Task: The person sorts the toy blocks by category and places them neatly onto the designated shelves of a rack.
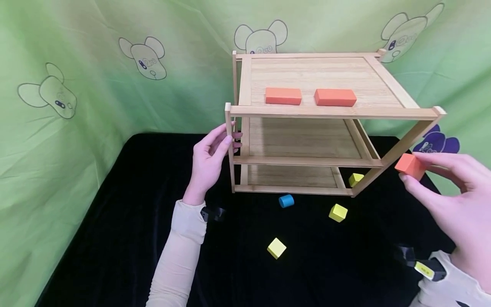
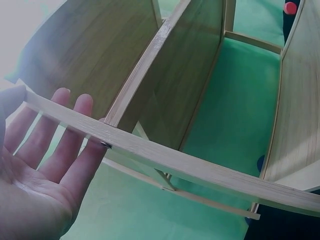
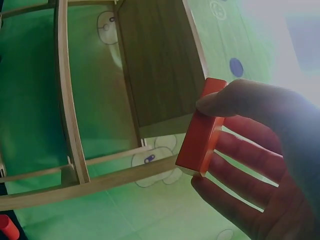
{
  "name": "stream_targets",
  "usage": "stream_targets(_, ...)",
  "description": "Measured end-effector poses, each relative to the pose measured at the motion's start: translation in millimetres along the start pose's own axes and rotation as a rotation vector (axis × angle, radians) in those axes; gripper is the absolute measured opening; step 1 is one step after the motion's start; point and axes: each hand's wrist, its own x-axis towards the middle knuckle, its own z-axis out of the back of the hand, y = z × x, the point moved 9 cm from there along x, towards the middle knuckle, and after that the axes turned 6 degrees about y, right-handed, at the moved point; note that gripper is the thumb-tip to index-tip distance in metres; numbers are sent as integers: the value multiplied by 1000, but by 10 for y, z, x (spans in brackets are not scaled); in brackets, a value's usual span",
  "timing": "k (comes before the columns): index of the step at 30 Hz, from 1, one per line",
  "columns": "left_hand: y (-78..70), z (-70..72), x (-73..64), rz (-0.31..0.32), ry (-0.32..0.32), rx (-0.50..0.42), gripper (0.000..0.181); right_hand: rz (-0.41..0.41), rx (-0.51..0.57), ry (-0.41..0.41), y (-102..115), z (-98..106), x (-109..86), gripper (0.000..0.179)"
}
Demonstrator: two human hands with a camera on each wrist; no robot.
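A three-tier light wooden shelf point(image 1: 307, 74) stands on the black cloth. Its front left post point(image 1: 230, 147) is held by my left hand point(image 1: 207, 164), thumb in front and fingers behind. The left wrist view shows those fingers point(image 2: 65, 140) passing behind the post. Off the shelf's right side, my right hand point(image 1: 460, 192) pinches an orange-red rectangular block point(image 3: 200, 137) between thumb and fingers, raised in the air. Two similar blocks, one on the left point(image 1: 283, 96) and one on the right point(image 1: 335, 97), lie along the front of the top tier.
On the black cloth point(image 1: 115, 238) lie a blue cylinder point(image 1: 286, 201), a yellow cube point(image 1: 338, 212), and a second yellow cube point(image 1: 276, 248) nearer me. Another yellow block point(image 1: 356, 179) shows behind the right post. A red cylinder point(image 3: 8, 227) appears in the right wrist view. Green curtain point(image 1: 184, 98) surrounds the table.
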Motion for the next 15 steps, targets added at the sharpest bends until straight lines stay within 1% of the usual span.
stream_targets(4,-7,-11,8,-8,5,22,32,29,-15,14,47,-15,34,41)
stream_targets(11,-8,-6,6,-3,6,16,32,75,-91,53,178,-67,128,39)
stream_targets(15,-10,-2,1,-3,3,15,32,105,-82,65,276,-103,202,36)
